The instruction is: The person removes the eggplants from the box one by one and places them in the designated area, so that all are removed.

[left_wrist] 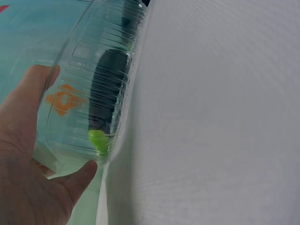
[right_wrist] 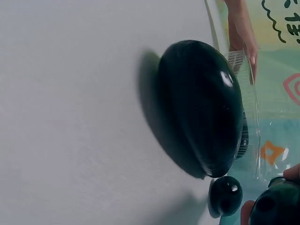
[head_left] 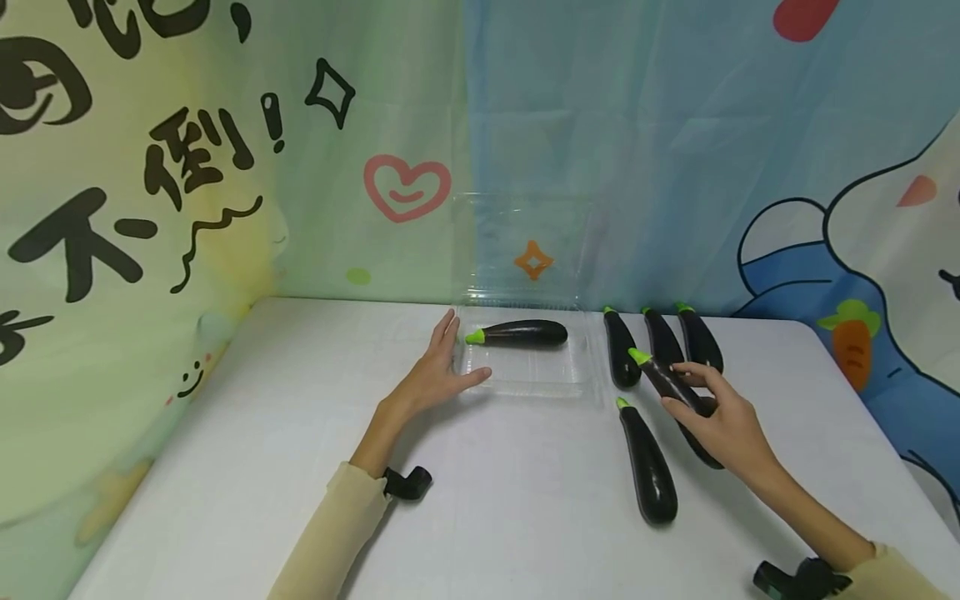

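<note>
My right hand holds an eggplant between thumb and fingers, green stem end pointing back and left; in the right wrist view it shows at the lower right corner. My left hand lies against the left side of a clear plastic container, its fingers straight along the wall and the thumb at the front left corner. Inside the container, another eggplant lies crosswise, green end to the left. Through the clear plastic in the left wrist view, that eggplant is visible.
Several more eggplants are on the white table: a near one, one partly under my right hand, and a back row including a left one. The container's open clear lid stands upright against the printed backdrop.
</note>
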Tool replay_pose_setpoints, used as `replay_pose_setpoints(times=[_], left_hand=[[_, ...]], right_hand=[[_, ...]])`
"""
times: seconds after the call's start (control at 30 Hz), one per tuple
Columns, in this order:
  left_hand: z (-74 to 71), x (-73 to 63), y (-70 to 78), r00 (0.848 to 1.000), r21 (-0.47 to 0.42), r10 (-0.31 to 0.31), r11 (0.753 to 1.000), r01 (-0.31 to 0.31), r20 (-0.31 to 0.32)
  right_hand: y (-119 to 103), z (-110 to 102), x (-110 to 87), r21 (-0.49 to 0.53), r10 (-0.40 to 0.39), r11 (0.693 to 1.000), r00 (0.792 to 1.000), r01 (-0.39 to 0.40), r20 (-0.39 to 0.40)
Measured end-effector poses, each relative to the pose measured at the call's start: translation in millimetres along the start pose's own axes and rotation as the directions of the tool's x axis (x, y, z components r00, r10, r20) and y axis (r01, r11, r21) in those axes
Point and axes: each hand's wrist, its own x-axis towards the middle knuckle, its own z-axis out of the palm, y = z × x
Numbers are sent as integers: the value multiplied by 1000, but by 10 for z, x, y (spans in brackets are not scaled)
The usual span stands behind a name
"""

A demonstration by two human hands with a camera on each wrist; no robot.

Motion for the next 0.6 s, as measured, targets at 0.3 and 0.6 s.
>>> replay_pose_setpoints(times=[0.3,0.6], left_hand=[[-5,10,2,1000,9,-3,1000,3,1],[-2,5,2,1000,7,-10,1000,10,3]], right_hand=[[40,-15,-144,-27,44,999,998,-45,-40],[114,-49,-270,-82,103,991,995,-104,-7]])
